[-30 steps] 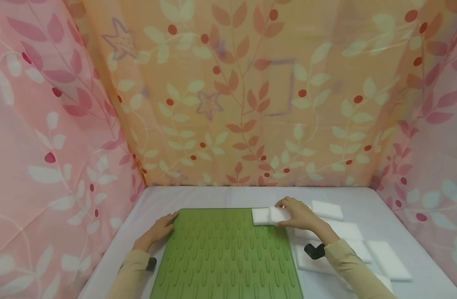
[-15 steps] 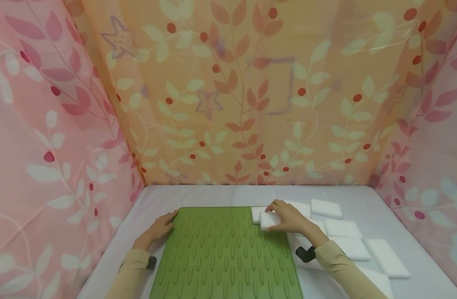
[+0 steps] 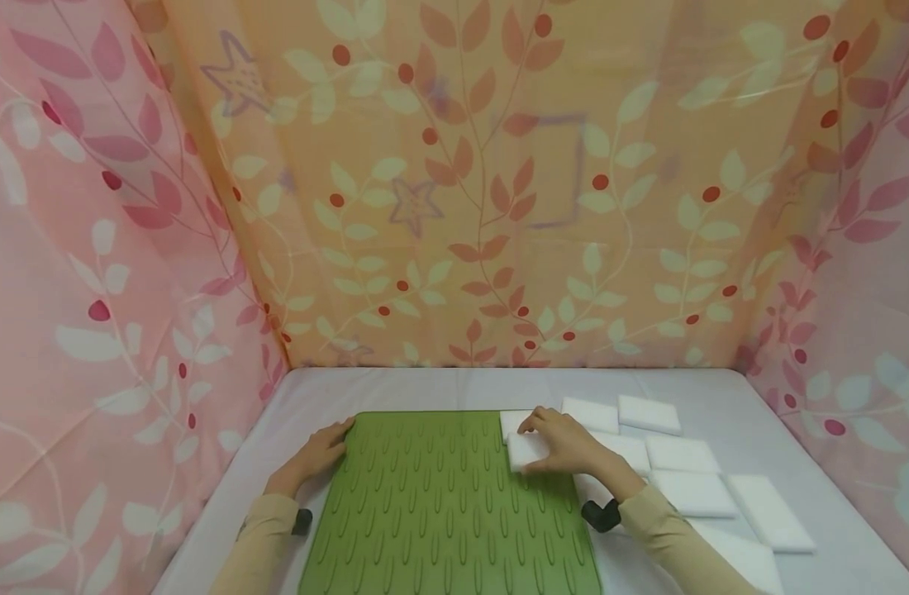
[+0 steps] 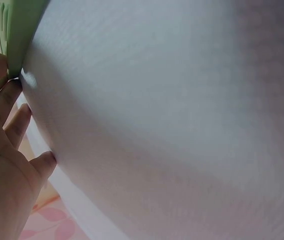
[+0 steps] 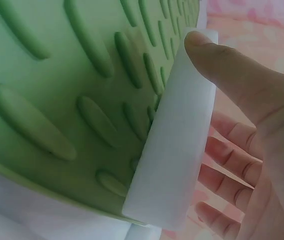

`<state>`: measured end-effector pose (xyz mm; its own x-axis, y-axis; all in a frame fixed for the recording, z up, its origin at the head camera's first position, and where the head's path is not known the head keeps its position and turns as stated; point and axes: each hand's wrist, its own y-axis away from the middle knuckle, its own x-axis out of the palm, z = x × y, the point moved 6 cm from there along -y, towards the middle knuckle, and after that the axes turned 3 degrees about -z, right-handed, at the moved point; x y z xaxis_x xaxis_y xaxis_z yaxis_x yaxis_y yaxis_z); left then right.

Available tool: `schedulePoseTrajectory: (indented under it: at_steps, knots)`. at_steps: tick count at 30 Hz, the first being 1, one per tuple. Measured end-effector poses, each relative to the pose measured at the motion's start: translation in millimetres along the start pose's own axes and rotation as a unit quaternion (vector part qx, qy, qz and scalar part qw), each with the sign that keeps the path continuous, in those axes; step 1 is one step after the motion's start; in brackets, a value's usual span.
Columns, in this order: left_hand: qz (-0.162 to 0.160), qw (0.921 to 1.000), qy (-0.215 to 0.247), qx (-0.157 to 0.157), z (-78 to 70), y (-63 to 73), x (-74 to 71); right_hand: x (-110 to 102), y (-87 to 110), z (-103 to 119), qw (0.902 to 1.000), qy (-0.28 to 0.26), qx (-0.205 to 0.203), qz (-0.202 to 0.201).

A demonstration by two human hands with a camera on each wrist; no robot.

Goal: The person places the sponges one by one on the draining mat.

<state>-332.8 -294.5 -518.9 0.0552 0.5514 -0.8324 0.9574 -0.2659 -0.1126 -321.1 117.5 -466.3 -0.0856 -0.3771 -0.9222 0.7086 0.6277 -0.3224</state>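
Observation:
My right hand (image 3: 566, 442) pinches a white sponge block (image 3: 526, 454) over the far right part of a green mat (image 3: 440, 504). In the right wrist view the thumb (image 5: 232, 65) presses one end of the block, while the other fingers lie behind it. Another white sponge (image 3: 511, 423) lies at the mat's far right corner, partly hidden by the held one and the hand. My left hand (image 3: 313, 453) rests at the mat's far left corner. Its fingers look fairly straight in the left wrist view, with fingertips (image 4: 14, 87) right at the mat's edge.
Several more white sponges lie on the white tabletop (image 3: 417, 388) to the right of the mat, including a long one (image 3: 770, 512). Raised oval ridges cover the mat. Patterned fabric (image 3: 462, 165) encloses the table at the back and both sides.
My right hand has moved left and nearer to me with the sponge, from over the mat's far right corner to just in front of the sponge there. The left hand has stayed put.

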Motion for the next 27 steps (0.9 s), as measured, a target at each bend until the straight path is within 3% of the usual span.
schedulePoseTrajectory:
  at_steps: [15,27]
  knots:
    - [0.004,0.9999,0.0,-0.014,3.8,-0.6,2.4,13.9,2.4,2.4,0.9991,0.027,0.012,0.032]
    - [0.004,0.9999,0.001,-0.016,3.9,-1.5,1.4,15.0,4.1,2.5,0.9992,0.031,0.016,0.021]
